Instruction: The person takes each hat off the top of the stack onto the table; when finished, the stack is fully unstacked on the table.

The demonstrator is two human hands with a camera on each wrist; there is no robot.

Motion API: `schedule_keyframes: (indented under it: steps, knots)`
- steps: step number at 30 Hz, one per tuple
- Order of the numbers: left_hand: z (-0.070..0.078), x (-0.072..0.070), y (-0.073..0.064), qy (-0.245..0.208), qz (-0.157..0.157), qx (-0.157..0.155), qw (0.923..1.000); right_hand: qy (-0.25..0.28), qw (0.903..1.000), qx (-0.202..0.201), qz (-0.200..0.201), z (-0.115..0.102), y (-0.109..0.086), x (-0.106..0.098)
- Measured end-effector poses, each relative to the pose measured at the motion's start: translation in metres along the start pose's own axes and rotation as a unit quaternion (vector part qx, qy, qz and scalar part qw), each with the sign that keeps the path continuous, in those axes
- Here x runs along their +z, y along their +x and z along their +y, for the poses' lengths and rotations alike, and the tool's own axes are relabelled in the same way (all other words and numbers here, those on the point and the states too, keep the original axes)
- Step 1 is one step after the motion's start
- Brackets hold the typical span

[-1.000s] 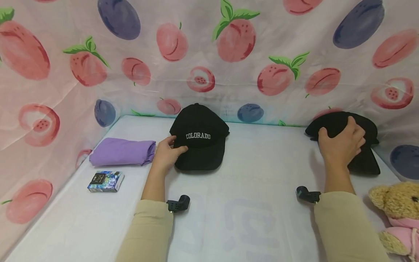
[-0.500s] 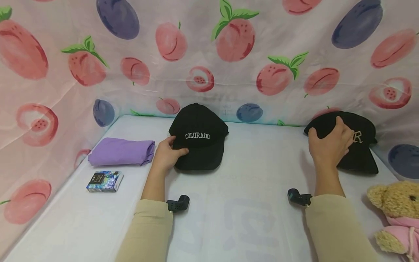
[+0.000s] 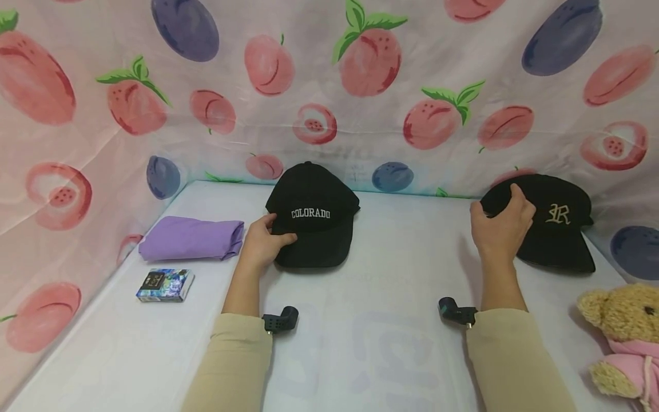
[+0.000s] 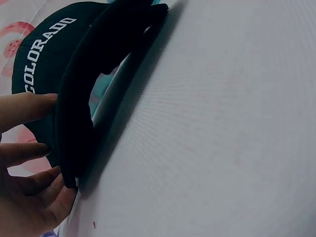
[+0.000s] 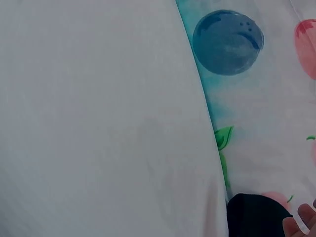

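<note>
A black baseball cap [image 3: 321,246] lettered COLORADO stands at the back of the white table. My left hand [image 3: 262,240] pinches its left side by the brim, thumb on the front. In the left wrist view the thumb and fingers of my left hand [image 4: 34,197] touch the brim's edge. At the back right sits a second black cap [image 3: 558,243] with a gold letter R. My right hand [image 3: 501,226] hovers over its left part, fingers spread and holding nothing. Only fingertips of my right hand [image 5: 303,224] show in the right wrist view, beside that cap [image 5: 252,217].
A folded purple cloth [image 3: 190,239] lies left of the COLORADO cap. Nearer me is a small blue patterned box [image 3: 165,285]. A teddy bear [image 3: 625,320] in pink sits at the right edge. Fruit-printed cloth [image 3: 360,126] walls the back and sides.
My right hand has moved left across the second cap, uncovering its gold letter. My left hand and the COLORADO cap have stayed put.
</note>
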State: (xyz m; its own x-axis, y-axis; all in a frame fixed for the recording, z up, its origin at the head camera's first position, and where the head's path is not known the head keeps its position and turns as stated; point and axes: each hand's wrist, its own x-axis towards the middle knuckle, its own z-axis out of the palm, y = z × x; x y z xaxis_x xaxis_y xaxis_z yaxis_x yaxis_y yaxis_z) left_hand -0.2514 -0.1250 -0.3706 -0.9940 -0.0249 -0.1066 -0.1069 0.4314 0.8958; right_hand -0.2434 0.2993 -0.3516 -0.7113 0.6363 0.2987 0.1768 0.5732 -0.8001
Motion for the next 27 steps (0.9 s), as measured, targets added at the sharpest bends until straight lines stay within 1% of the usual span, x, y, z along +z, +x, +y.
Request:
schedule_keyframes:
  steps: [8, 12, 15, 17, 21, 27]
  knots:
    - [0.000, 0.000, 0.000, 0.000, -0.002, -0.001, 1.0000, 0.024, 0.9991, 0.021, -0.028, -0.008, -0.008, 0.007]
    - [0.001, 0.001, 0.000, -0.005, -0.003, -0.003, 1.0000, 0.049, 0.9984, 0.021, -0.017, -0.012, -0.010, 0.010]
    - [0.001, 0.000, -0.001, -0.004, -0.002, -0.004, 1.0000, 0.064, 0.9979, 0.011, -0.006, -0.016, -0.012, 0.011]
    - [0.001, -0.001, -0.001, 0.000, -0.001, -0.006, 1.0000, 0.069, 0.9976, 0.004, -0.006, -0.019, -0.014, 0.013]
    - [0.001, -0.001, -0.001, 0.003, -0.002, -0.009, 0.9999, 0.064, 0.9975, -0.006, -0.029, -0.023, -0.018, 0.014]
    - [0.002, 0.000, -0.001, 0.008, -0.002, -0.010, 0.9999, 0.061, 0.9942, -0.003, -0.088, -0.027, -0.023, 0.015]
